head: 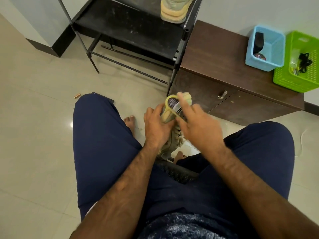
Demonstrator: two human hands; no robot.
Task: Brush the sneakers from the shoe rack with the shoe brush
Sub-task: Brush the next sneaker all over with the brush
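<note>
A beige-olive sneaker [170, 142] hangs heel-up between my knees, its opening with a dark insole label turned toward me. My left hand [155, 125] grips its left side by the collar. My right hand [198, 119] is blurred and lies over the opening with its fingers spread and straight, the index finger pointing up past the heel. No brush shows in either hand. The matching sneaker [174, 9] stands on the black shoe rack [131, 28]. A dark object that may be the shoe brush [259, 42] leans inside the blue basket [274, 54].
A brown low cabinet [215, 54] to the right of the rack bears the blue basket and a green basket [300, 78] with black laces. A round tin lies in the blue basket. My bare feet rest on the tiled floor; a small brass-coloured object [77, 96] lies to the left.
</note>
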